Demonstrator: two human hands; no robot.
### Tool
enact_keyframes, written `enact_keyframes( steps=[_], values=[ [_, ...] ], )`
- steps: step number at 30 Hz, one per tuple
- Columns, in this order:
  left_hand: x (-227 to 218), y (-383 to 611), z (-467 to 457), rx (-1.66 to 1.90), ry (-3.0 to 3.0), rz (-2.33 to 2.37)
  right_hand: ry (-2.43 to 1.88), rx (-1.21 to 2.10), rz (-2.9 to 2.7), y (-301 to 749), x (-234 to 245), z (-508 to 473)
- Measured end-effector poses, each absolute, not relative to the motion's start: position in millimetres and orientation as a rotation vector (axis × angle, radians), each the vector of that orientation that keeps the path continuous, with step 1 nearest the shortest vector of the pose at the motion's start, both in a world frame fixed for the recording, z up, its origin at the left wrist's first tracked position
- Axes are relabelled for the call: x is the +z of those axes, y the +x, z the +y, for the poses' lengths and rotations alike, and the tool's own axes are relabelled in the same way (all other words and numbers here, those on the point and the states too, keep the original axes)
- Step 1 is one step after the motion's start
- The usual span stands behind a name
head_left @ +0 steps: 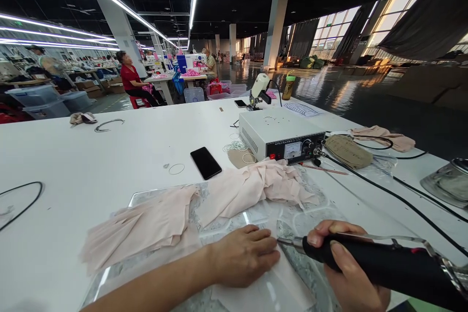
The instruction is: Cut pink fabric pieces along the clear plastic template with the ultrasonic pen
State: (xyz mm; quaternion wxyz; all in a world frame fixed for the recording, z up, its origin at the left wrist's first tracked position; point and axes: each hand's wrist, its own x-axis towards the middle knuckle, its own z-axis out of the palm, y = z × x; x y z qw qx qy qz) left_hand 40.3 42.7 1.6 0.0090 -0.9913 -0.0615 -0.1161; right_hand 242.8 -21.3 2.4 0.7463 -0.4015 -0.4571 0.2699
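Note:
My left hand [244,254] lies flat, fingers together, pressing a pale pink fabric piece [263,287] onto a glass plate [153,196]. My right hand [347,273] is wrapped round a black handheld cutting tool [380,264]; the metal tip of the tool [287,242] touches the fabric right by my left fingertips. A black cable [383,190] runs from the tool's side of the table to a white control box [280,134]. Two stacks of pink fabric pieces [146,224] [252,183] lie just beyond my hands.
A black phone [205,162] lies left of the box, with thin wire rings [176,168] near it. Tan and pink cloth [365,146] sits right of the box. A metal bowl [448,183] is at far right. People sit at workstations [133,83] behind.

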Motion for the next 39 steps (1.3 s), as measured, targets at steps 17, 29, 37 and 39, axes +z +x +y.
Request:
enact_keyframes(
  steps=[17,29,37,39],
  values=[
    [2.6,36.0,44.1,-0.411,-3.138,-0.239,-0.866,0.589,-0.923,243.6,3.8,-19.3],
    [-0.4,36.8,43.6,-0.423,-3.117,-0.249,-0.816,0.601,-0.87,236.8,16.8,-20.7],
    [-1.3,36.9,44.5,-0.396,-3.099,-0.228,-0.838,0.6,-0.896,236.1,10.2,-18.6],
    [-1.6,37.0,44.6,-0.396,-3.101,-0.228,-0.85,0.599,-0.904,235.9,9.6,-18.5]
  ],
)
